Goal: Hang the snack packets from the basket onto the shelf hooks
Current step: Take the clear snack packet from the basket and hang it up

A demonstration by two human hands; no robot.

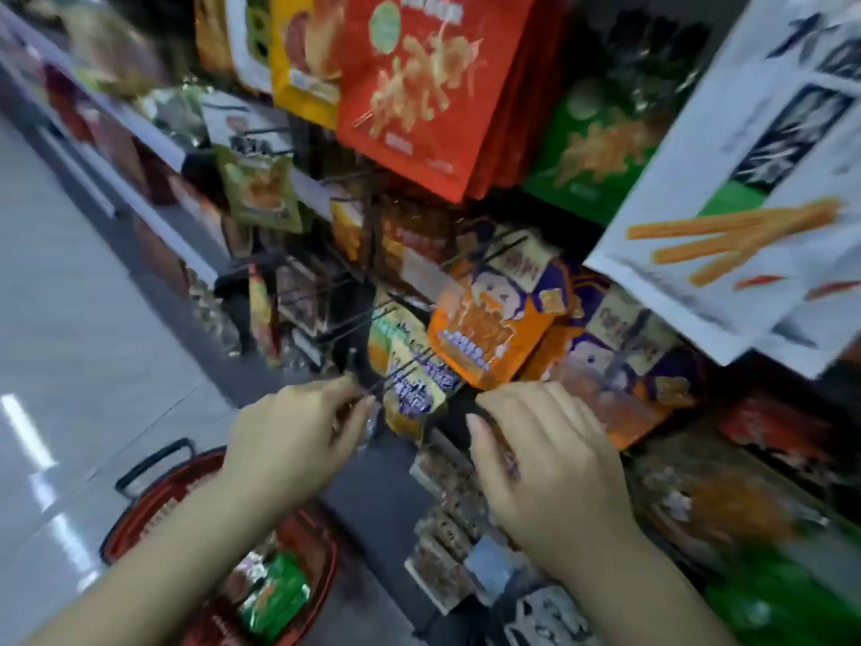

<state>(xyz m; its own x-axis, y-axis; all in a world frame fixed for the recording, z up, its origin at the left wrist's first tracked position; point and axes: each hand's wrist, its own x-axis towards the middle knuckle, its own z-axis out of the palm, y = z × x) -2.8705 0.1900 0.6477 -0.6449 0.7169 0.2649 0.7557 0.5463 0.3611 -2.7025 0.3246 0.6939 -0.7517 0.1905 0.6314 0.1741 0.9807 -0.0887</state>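
Observation:
My left hand (298,431) pinches at the tip of a black wire hook (396,377). The shiny edge of a small snack packet (372,426) shows under its fingers. My right hand (540,463) is curled beside it, thumb and fingers closed on a small packet that is mostly hidden in the grip. A yellow and purple packet (414,389) hangs on the hook between my hands. The red basket (135,524) stands on the floor below my left arm, with a green packet (275,594) and other packets inside.
Orange and purple packets (489,319) hang just above my hands, with several bare black hooks (335,291) to their left. Large red (419,86), green (601,146) and white (755,193) bags hang higher up. Boxed snacks (447,538) fill the lower shelf. Grey tiled floor (70,319) lies to the left.

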